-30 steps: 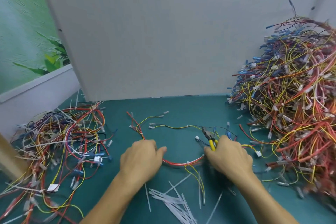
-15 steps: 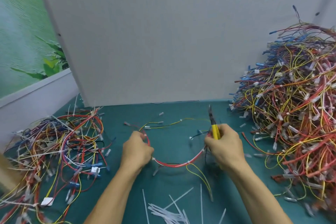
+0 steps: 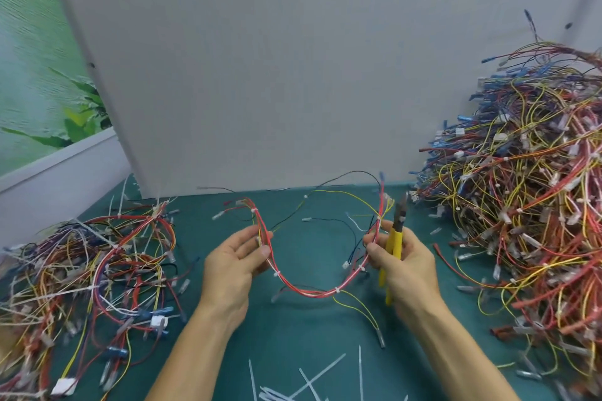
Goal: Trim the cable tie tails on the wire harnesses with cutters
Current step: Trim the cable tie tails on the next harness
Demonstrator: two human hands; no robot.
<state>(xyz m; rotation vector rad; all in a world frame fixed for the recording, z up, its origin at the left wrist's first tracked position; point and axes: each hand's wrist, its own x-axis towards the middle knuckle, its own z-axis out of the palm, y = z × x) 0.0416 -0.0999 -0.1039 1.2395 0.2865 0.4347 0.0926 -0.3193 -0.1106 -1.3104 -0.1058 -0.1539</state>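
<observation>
1. The left hand [image 3: 236, 257] pinches the red-and-white wire harness [image 3: 306, 292] between the thumb and loosely curled fingers, on the bundle's left rise.
2. The right hand [image 3: 407, 265] is clenched round the yellow-handled cutters [image 3: 394, 239], whose dark nose points to 12 o'clock. Its thumb and forefinger also appear to nip the harness's right rise. I cannot tell whether the blades are parted.
3. The harness hangs clear of the teal work mat [image 3: 303, 338] as a sagging U between the hands, its long axis running from 9 to 3 o'clock.
4. The small white cable ties [image 3: 337, 290] sit along the bottom of the sag, at roughly 7 o'clock from the cutter nose.
5. The right hand is the nearer one, but the nose aims away from the ties. It probably has to tip down toward 7 o'clock, or the left hand must feed the bundle across. Which ties carry uncut tails is too fine to make out.
6. There is open mat between the forearms, with cut white plastic tails [image 3: 309, 379] scattered at 6 o'clock.
7. A low tangled wire heap [image 3: 91, 264] lies at 9 o'clock. A taller wire heap [image 3: 521, 205] crowds in at 3 o'clock, near the right hand, and is likely to snag. A grey upright board [image 3: 293, 75] closes off 12 o'clock.
</observation>
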